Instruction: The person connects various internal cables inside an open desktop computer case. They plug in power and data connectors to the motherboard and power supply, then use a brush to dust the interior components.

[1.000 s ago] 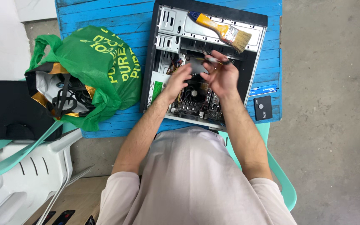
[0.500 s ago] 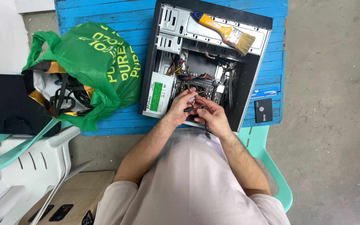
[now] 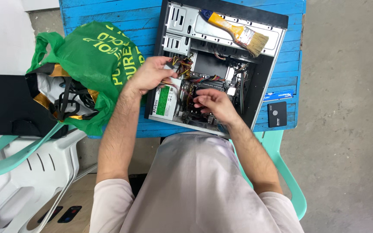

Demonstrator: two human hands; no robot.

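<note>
An open black computer case (image 3: 264, 86) lies flat on a blue wooden table (image 3: 109, 13). My left hand (image 3: 150, 74) grips the corner of the grey power supply with a green label (image 3: 165, 102), next to a bundle of yellow and red wires (image 3: 185, 65). My right hand (image 3: 214, 105) hovers low over the motherboard (image 3: 232, 88) with its fingers curled down; what they touch is hidden. A yellow-handled paintbrush (image 3: 236, 32) rests across the case's drive bay at the far side.
A green plastic bag (image 3: 96, 56) holding cables and a black item sits at the table's left. A small black drive (image 3: 276, 114) and a blue memory stick (image 3: 278, 95) lie to the right of the case. A white chair (image 3: 31, 164) and a black bag (image 3: 5, 103) stand left.
My left hand has left the motherboard and moved left and up to the power supply. My right hand has stayed over the board, shifting slightly.
</note>
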